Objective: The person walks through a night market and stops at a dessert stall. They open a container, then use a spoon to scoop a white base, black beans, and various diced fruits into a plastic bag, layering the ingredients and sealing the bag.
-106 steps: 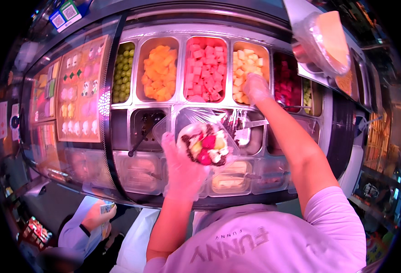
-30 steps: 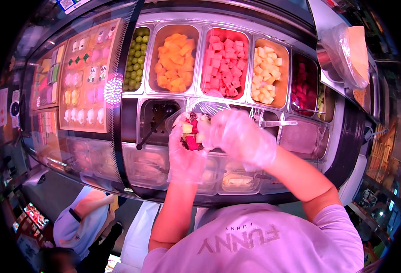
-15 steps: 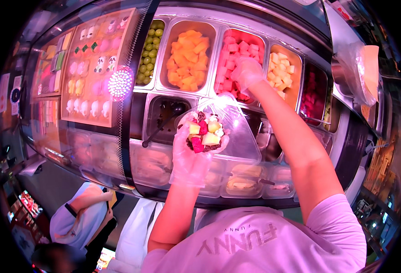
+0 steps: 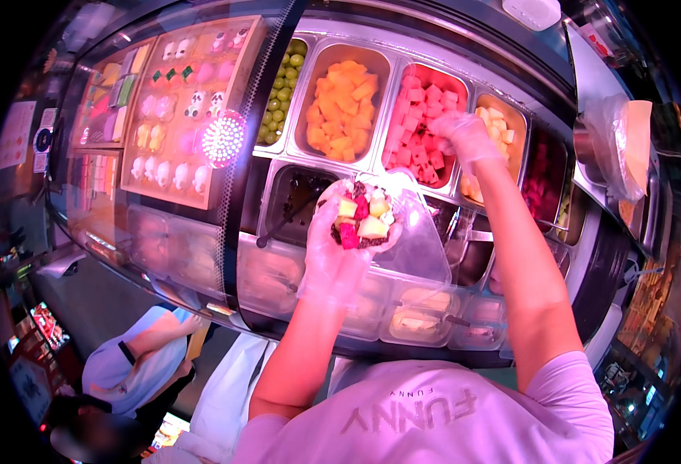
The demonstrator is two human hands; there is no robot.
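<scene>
- My left hand (image 4: 333, 261) grasps the fruit-topped dessert (image 4: 362, 213), nearer me than the pink-cube pan (image 4: 442, 77).
- Its top faces up at me; roundish, long axis unclear.
- My right hand (image 4: 466, 138) bends over that pan's right edge; whether its fingers grip anything, I can't tell.

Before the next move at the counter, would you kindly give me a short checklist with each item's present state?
1. Hands gloved: ok; left hand and right hand both wear clear gloves.
2. Dessert held: ok; it sits in the left hand, fruit side up.
3. Right hand at the tubs: ok; its fingers are over the right side of the pink cubes.
4. Piece in the right fingers: cannot tell; the glove hides the fingertips.
5. Pink cubes available: ok; plenty show in their tub.
6. Orange pieces available: ok; they are heaped in the next tub to the left.
</scene>
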